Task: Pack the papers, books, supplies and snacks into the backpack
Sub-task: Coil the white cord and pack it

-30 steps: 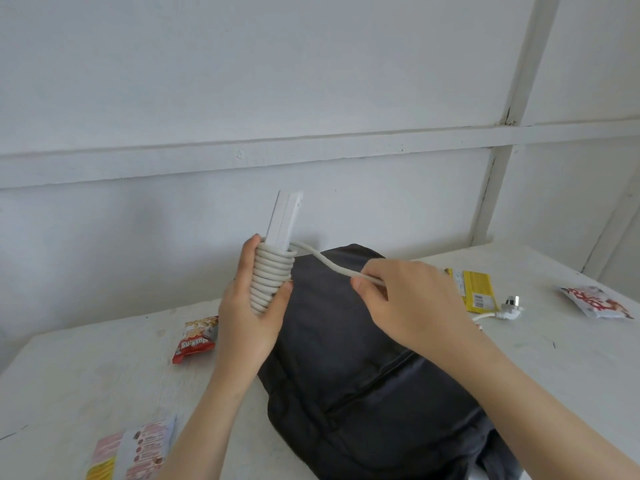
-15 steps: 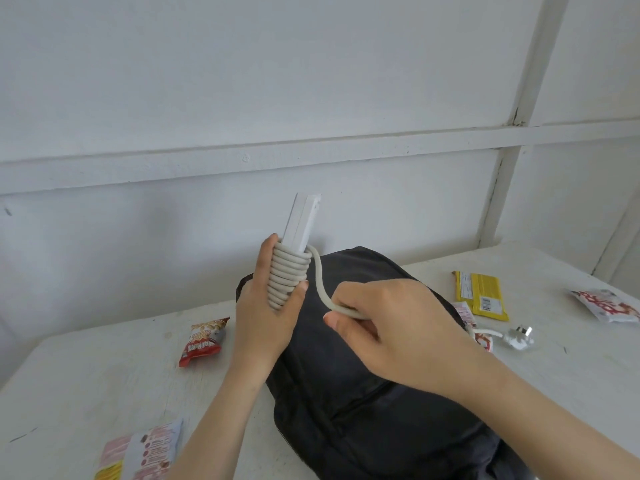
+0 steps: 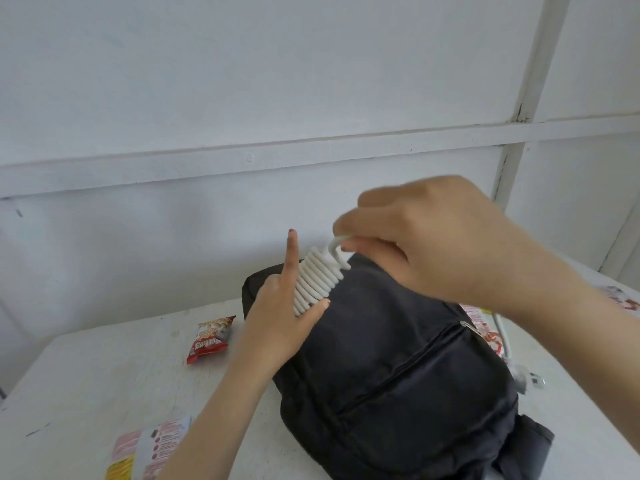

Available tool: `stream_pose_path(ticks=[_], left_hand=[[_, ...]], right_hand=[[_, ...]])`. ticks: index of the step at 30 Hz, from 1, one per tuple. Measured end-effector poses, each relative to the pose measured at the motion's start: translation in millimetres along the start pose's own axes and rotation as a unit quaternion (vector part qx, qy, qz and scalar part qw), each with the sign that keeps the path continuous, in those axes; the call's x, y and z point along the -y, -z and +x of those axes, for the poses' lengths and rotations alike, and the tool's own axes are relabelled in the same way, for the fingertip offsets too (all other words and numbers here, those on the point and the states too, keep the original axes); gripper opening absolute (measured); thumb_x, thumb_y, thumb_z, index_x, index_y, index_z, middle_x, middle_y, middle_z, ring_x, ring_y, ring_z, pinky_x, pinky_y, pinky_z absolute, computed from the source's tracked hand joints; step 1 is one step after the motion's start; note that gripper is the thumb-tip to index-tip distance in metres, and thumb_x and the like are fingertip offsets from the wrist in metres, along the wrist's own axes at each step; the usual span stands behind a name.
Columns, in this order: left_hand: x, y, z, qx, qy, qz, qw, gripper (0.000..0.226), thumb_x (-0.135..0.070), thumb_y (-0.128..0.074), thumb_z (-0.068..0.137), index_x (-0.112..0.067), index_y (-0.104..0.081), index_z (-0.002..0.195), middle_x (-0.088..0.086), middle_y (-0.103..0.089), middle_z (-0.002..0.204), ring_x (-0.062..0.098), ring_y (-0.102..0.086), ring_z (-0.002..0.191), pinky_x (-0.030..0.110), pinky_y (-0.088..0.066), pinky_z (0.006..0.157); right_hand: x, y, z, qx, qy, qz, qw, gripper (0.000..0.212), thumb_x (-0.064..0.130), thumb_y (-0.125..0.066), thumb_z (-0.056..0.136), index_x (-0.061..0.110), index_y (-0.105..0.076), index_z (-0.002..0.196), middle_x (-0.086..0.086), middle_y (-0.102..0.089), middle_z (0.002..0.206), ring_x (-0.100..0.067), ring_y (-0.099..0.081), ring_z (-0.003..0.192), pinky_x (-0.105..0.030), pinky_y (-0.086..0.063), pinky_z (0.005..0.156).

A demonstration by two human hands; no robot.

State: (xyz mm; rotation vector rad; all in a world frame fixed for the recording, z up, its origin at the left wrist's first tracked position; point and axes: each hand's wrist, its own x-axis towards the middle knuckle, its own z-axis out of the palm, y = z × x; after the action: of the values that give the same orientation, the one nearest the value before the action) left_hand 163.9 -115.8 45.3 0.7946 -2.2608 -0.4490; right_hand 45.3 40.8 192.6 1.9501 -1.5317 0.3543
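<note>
A black backpack [image 3: 391, 368] lies flat on the white table [image 3: 86, 382], its front zipper closed. Above its top edge my left hand [image 3: 277, 320] holds a white power strip wound in its cord [image 3: 317, 282], thumb across the coils and index finger pointing straight up. My right hand [image 3: 433, 237] pinches the loose cord just above the coils. The strip's body is hidden behind my right hand. The cord runs down the backpack's right side to the plug [image 3: 526, 379] lying on the table.
A red snack packet [image 3: 211, 337] lies left of the backpack. A pink and yellow packet [image 3: 145, 448] sits at the near left edge. Red-and-white packets show at right [image 3: 485, 327] and far right [image 3: 623, 299]. A white wall stands close behind the table.
My right hand has risen from in front of the backpack to above the coils, carrying the cord up and over. My left index finger has straightened. The plug has slid closer to the backpack.
</note>
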Motion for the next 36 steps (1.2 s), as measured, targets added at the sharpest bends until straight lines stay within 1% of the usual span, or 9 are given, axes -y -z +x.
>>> stream_pose_path(ticks=[3,6,11,16,19,22,26,28,36], left_hand=[[-12.5,4.3,-13.2,0.017,-0.064,-0.027,0.997,0.117,-0.045,-0.066,0.079,-0.057,0.045,0.116,-0.007,-0.047,0.115,0.005,-0.050,0.099,0.024,-0.045,0.083],[-22.3,3.2,-28.0,0.006,-0.108,-0.100,0.989,0.111,-0.053,-0.066,0.076,-0.060,0.035,0.123,-0.012,-0.048,0.117,0.005,-0.054,0.103,0.023,-0.049,0.087],[-42.5,5.3,-43.7,-0.085,-0.123,-0.236,0.960,0.107,-0.040,-0.066,0.075,-0.052,0.020,0.137,-0.016,-0.056,0.107,0.006,-0.061,0.093,0.010,-0.049,0.073],[-49.1,-1.2,-44.3,-0.152,-0.064,-0.269,0.949,0.103,-0.038,-0.065,0.075,-0.047,0.013,0.142,-0.025,-0.057,0.106,0.007,-0.063,0.091,0.010,-0.049,0.070],[-44.7,-4.2,-38.6,-0.170,-0.016,-0.266,0.949,0.103,-0.028,-0.071,0.080,-0.043,0.011,0.142,-0.044,-0.050,0.103,-0.007,-0.059,0.094,0.004,-0.046,0.066],[-37.9,-3.1,-34.0,-0.161,0.018,-0.256,0.953,0.099,-0.011,-0.066,0.081,-0.038,0.009,0.138,-0.062,-0.035,0.092,-0.024,-0.050,0.090,-0.003,-0.040,0.061],[-33.6,2.2,-27.9,-0.132,0.039,-0.213,0.967,0.095,-0.052,-0.056,0.074,-0.057,0.016,0.135,-0.026,-0.053,0.110,0.005,-0.062,0.090,0.022,-0.056,0.069],[-31.7,2.2,-28.5,-0.111,0.037,-0.174,0.978,0.093,-0.062,-0.049,0.069,-0.061,0.020,0.132,-0.008,-0.054,0.115,0.014,-0.061,0.091,0.033,-0.057,0.076],[-21.9,-4.0,-35.7,-0.064,-0.015,-0.099,0.993,0.088,-0.054,-0.052,0.073,-0.066,0.014,0.129,-0.030,-0.038,0.103,-0.003,-0.052,0.090,0.001,-0.036,0.072]], right_hand=[[-17.8,5.1,23.6,-0.041,0.013,0.122,0.992,0.017,0.029,-0.057,0.087,0.025,-0.072,0.087,0.018,-0.044,0.060,-0.006,-0.042,0.054,-0.014,-0.030,0.050],[-45.7,-8.1,39.9,-0.019,-0.042,0.247,0.968,0.014,0.022,-0.063,0.087,0.018,-0.074,0.095,0.022,-0.064,0.077,-0.002,-0.062,0.074,-0.020,-0.049,0.070],[-68.5,-41.8,32.5,0.045,-0.141,0.499,0.854,0.020,0.005,-0.064,0.087,0.006,-0.071,0.105,0.004,-0.071,0.105,-0.004,-0.064,0.104,-0.014,-0.046,0.089],[-56.0,-85.5,11.6,0.036,-0.217,0.478,0.851,0.018,0.014,-0.059,0.088,0.005,-0.074,0.091,-0.015,-0.071,0.099,-0.033,-0.065,0.098,-0.044,-0.051,0.084],[-42.4,-82.8,3.0,0.037,-0.233,0.511,0.827,0.032,-0.002,-0.049,0.089,0.015,-0.072,0.105,0.024,-0.069,0.077,0.009,-0.062,0.075,-0.013,-0.048,0.074],[-30.6,-74.4,-5.2,0.076,-0.242,0.545,0.799,0.036,0.011,-0.048,0.088,0.012,-0.063,0.121,0.028,-0.056,0.053,0.008,-0.050,0.051,-0.007,-0.036,0.051],[-10.6,-81.4,-5.3,0.057,-0.263,0.552,0.789,0.039,0.055,-0.053,0.083,0.030,-0.071,0.107,0.026,-0.069,0.099,0.010,-0.060,0.098,-0.018,-0.044,0.092],[-5.7,-88.1,-5.5,0.032,-0.309,0.564,0.765,0.042,0.062,-0.058,0.072,0.033,-0.074,0.098,0.023,-0.070,0.100,0.008,-0.061,0.101,-0.023,-0.044,0.096],[-0.2,-96.5,-12.1,0.065,-0.330,0.535,0.775,0.051,0.059,-0.069,0.066,0.029,-0.072,0.107,0.018,-0.072,0.097,0.001,-0.066,0.092,-0.027,-0.052,0.090]])
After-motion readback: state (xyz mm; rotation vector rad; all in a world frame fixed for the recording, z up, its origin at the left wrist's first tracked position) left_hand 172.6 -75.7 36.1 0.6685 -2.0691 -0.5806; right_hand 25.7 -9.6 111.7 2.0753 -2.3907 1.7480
